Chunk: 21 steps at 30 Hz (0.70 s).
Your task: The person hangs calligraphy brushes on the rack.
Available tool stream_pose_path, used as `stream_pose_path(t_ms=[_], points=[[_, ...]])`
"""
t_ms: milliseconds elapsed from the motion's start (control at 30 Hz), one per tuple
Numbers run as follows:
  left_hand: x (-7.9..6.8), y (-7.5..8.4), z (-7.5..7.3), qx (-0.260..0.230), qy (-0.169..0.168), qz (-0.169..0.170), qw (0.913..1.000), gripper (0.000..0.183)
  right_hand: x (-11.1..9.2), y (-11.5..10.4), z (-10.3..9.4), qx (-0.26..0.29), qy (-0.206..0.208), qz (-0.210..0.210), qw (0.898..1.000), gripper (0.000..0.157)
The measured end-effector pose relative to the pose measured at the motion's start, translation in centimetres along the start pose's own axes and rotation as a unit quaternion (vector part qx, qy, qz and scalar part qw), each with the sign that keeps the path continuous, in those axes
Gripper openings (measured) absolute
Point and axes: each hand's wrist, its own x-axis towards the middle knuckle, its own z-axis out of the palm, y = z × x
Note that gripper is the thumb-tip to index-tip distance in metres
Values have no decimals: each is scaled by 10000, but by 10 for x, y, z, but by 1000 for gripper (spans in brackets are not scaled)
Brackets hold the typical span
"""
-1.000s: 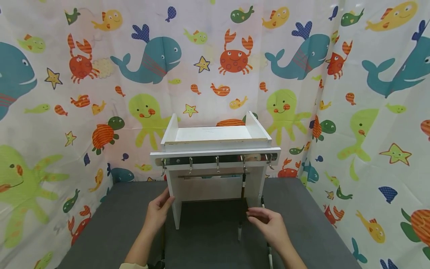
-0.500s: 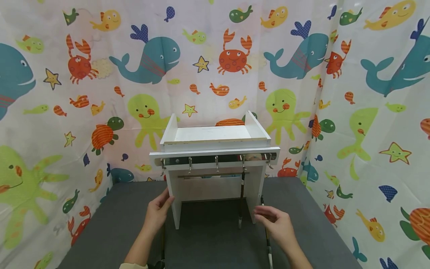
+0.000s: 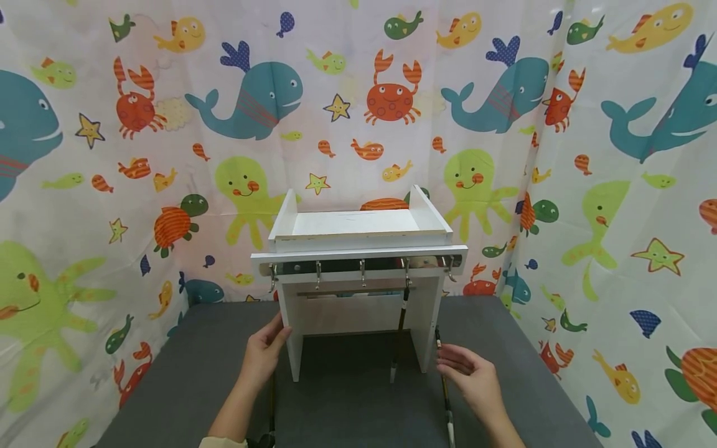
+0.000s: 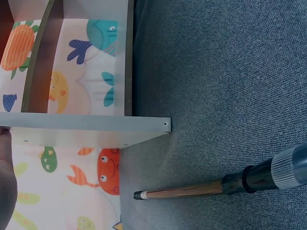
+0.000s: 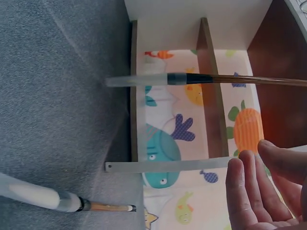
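A white wooden rack [image 3: 358, 253] with a row of metal hooks stands on the grey surface. From its fourth hook hangs a brush [image 3: 400, 323] with a brown handle and pale capped tip, tilted; it also crosses the right wrist view. My left hand [image 3: 262, 351] holds the front edge of the rack's left side panel [image 4: 86, 121], the thumb at the front; its fingertips are mostly hidden. My right hand [image 3: 467, 376] is just outside the right panel, fingers slightly bent, holding nothing. Close beside it a second brush [image 3: 446, 392] lies on the surface.
Another brush [image 4: 192, 190] lies left of the rack, near my left forearm. The rack's top has a shallow tray [image 3: 358, 222]. Behind and at the sides hangs a curtain [image 3: 336, 74] printed with sea animals.
My right hand has moved right, away from the hanging brush and past the right panel. The brush's lower end has swung on its hook. My left hand stays put.
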Motion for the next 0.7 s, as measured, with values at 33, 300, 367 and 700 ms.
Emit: stream_pose_path(t_ms=[33, 300, 367, 700], points=[[0, 0, 0, 15, -3, -14, 10000, 54, 0, 2, -1, 28, 33, 60, 10000, 40], [1, 0, 3, 119, 11, -22, 9999, 55, 3, 16, -6, -403, 167, 589, 9973, 49], [1, 0, 3, 108, -9, -28, 9999, 55, 3, 20, -6, -402, 186, 711, 9965, 49], [1, 1, 2, 114, 0, -114, 9999, 57, 7, 36, -5, -408, 466, 1031, 9927, 47]])
